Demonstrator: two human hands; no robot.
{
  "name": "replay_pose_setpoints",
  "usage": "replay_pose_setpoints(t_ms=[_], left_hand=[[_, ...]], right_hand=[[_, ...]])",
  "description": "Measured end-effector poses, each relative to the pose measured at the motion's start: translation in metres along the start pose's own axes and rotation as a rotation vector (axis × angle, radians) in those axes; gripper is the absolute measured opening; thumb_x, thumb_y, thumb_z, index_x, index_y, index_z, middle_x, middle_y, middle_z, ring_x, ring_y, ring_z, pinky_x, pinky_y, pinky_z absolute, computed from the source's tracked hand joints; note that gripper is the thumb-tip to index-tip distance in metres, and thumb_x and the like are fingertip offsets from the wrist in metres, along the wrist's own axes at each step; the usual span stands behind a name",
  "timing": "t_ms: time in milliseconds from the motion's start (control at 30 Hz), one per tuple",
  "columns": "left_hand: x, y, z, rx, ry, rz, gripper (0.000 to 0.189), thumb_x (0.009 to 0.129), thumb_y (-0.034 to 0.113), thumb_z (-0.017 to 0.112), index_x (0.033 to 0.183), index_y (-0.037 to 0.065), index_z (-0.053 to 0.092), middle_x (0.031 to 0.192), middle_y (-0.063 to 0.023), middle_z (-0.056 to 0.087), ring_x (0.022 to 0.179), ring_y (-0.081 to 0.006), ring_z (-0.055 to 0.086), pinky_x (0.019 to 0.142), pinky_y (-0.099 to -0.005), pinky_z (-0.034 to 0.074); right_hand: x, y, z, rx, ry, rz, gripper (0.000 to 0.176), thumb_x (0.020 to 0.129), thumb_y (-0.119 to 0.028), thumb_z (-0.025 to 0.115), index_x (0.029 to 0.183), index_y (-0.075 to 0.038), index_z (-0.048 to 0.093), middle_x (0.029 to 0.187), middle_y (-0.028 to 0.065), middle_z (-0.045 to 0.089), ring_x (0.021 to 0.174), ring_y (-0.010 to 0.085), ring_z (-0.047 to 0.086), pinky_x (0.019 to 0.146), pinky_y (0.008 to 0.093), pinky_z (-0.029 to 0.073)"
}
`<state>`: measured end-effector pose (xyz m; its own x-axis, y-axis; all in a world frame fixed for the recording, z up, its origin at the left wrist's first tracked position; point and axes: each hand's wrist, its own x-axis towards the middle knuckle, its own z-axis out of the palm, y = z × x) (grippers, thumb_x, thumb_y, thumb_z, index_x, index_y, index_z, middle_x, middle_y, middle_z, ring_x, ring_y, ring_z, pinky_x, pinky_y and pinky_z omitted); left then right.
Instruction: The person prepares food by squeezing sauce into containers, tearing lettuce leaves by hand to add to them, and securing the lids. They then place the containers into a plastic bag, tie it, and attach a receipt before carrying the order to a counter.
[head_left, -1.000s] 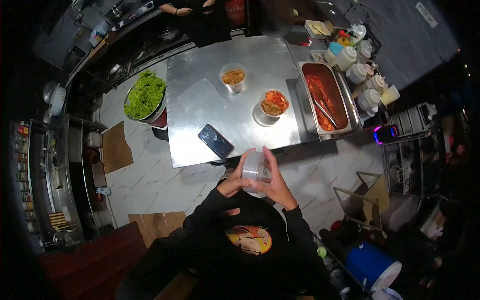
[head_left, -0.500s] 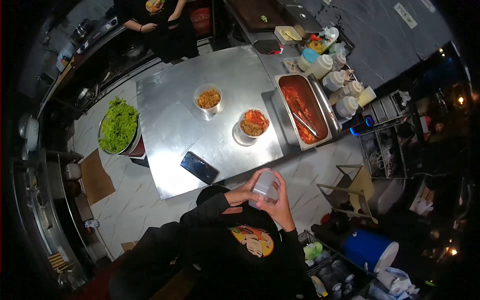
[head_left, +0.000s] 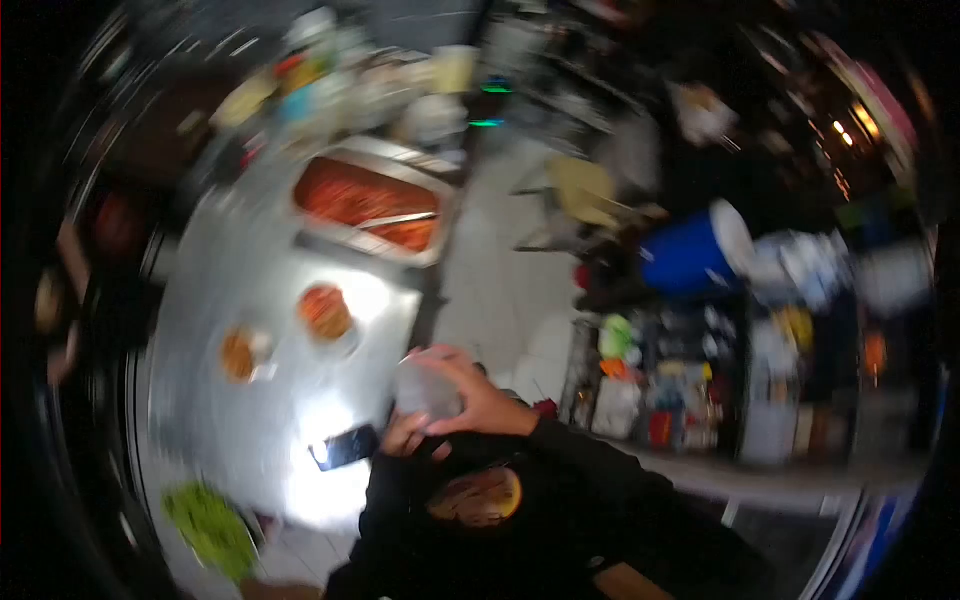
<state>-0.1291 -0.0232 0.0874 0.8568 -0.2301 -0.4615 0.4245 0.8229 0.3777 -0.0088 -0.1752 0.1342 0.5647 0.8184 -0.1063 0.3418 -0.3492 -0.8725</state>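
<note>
Kitchen floor [head_left: 485,300], pale and dim, runs past a steel table [head_left: 200,300] bearing a deep tray [head_left: 370,244] of red food, two tubs and a phone [head_left: 345,448]. Just off its edge, a cloudy plastic container [head_left: 428,390] sits between right hand [head_left: 478,398] and left hand [head_left: 402,436], both grasping it. Looks like mid-handling; moving it would call for steady fingers.

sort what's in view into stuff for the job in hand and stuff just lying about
Likely in the job:
clear plastic piece, in both hands
two food tubs
tray of red food
tongs
leafy greens, perhaps

Probably just lying about:
phone
blue drum
</note>
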Motion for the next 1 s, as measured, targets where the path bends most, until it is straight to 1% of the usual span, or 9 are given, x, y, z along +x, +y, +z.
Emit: replay_pose_setpoints(t_ms=[167, 267, 367, 467, 667, 767, 800, 833, 1000], left_hand=[[0.072, -0.039, -0.021, 0.084, -0.243, 0.028, 0.09, 0.075, 0.039, 0.068, 0.146, 0.0, 0.028, 0.134, -0.0166, 0.051, 0.118, -0.0285, 0.056, 0.099, -0.0392, 0.049], [0.11, -0.067, -0.015, 0.085, -0.041, -0.101, 0.084, 0.073, 0.041, 0.069, 0.135, -0.006, 0.039, 0.101, -0.0186, 0.066, 0.054, -0.0216, 0.061, 0.043, -0.0307, 0.051], [0.155, -0.085, -0.009, 0.085, -0.184, -0.241, 0.08, 0.071, 0.038, 0.07, 0.131, -0.007, 0.043, 0.098, -0.0198, 0.066, 0.052, -0.0215, 0.061, 0.041, -0.0303, 0.051], [0.182, -0.111, 0.118, 0.161, -0.238, -0.176, 0.087, 0.069, 0.036, 0.07, 0.141, 0.001, 0.037, 0.122, -0.0203, 0.058, 0.095, -0.0292, 0.065, 0.072, -0.0396, 0.059], [0.307, -0.216, 0.382, 0.784, -0.832, -0.125, 0.129, 0.057, 0.047, 0.08, 0.156, 0.013, 0.005, 0.142, -0.0153, 0.038, 0.119, -0.0285, 0.051, 0.093, -0.0412, 0.048], [0.38, -0.287, 0.544, 1.383, -1.398, 0.504, 0.134, 0.05, 0.058, 0.084, 0.153, 0.006, 0.016, 0.153, -0.0189, 0.025, 0.143, -0.0336, 0.025, 0.117, -0.0456, 0.018], [0.387, -0.314, 0.602, 1.374, -1.613, 0.767, 0.12, 0.054, 0.038, 0.083, 0.15, 0.004, 0.02, 0.149, -0.021, 0.03, 0.139, -0.0375, 0.03, 0.114, -0.046, 0.025], [0.393, -0.346, 0.647, 1.523, -1.658, 0.868, 0.125, 0.05, 0.047, 0.083, 0.15, 0.005, 0.021, 0.146, -0.0234, 0.031, 0.138, -0.0399, 0.031, 0.115, -0.0469, 0.025], [0.426, -0.478, 0.757, 2.095, -1.8, 0.713, 0.111, 0.061, 0.043, 0.081, 0.151, 0.017, 0.02, 0.146, -0.0337, 0.026, 0.132, -0.0607, 0.025, 0.109, -0.0584, 0.03]], right_hand=[[-0.054, 0.015, -0.033, 0.239, 0.278, 0.121, 0.094, 0.07, -0.038, 0.082, 0.146, -0.013, 0.034, 0.143, 0.0169, 0.034, 0.135, 0.0334, 0.032, 0.112, 0.0447, 0.03], [-0.094, 0.037, -0.052, 0.249, 0.471, 0.082, 0.095, 0.071, -0.036, 0.083, 0.147, -0.011, 0.032, 0.145, 0.0134, 0.033, 0.133, 0.0305, 0.035, 0.112, 0.0442, 0.031], [-0.14, 0.066, -0.08, 0.663, 0.671, 0.037, 0.098, 0.073, -0.04, 0.082, 0.149, -0.01, 0.028, 0.15, 0.0099, 0.029, 0.136, 0.0296, 0.033, 0.113, 0.0433, 0.03], [-0.216, 0.089, -0.132, 0.863, 0.844, 0.06, 0.103, 0.075, -0.043, 0.08, 0.153, -0.015, 0.019, 0.155, 0.008, 0.023, 0.14, 0.0297, 0.03, 0.112, 0.0485, 0.032], [-0.396, 0.179, -0.202, 1.151, 1.359, -0.129, 0.107, 0.075, -0.047, 0.08, 0.154, -0.022, 0.013, 0.148, 0.0059, 0.028, 0.133, 0.0301, 0.038, 0.092, 0.0574, 0.05], [-0.466, 0.186, -0.23, 1.089, 1.535, -0.074, 0.108, 0.075, -0.047, 0.08, 0.154, -0.022, 0.011, 0.148, 0.0065, 0.027, 0.132, 0.0271, 0.038, 0.092, 0.055, 0.051], [-0.481, 0.189, -0.23, 1.074, 1.571, -0.052, 0.107, 0.075, -0.047, 0.08, 0.154, -0.022, 0.011, 0.149, 0.007, 0.026, 0.133, 0.0275, 0.038, 0.093, 0.055, 0.051], [-0.492, 0.191, -0.231, 1.055, 1.606, -0.031, 0.107, 0.075, -0.047, 0.08, 0.154, -0.022, 0.011, 0.149, 0.0074, 0.026, 0.133, 0.028, 0.038, 0.094, 0.0551, 0.05], [-0.511, 0.203, -0.221, 0.946, 1.788, -0.043, 0.111, 0.071, -0.045, 0.082, 0.153, -0.012, 0.015, 0.148, 0.0118, 0.027, 0.132, 0.0293, 0.039, 0.099, 0.0445, 0.045]])
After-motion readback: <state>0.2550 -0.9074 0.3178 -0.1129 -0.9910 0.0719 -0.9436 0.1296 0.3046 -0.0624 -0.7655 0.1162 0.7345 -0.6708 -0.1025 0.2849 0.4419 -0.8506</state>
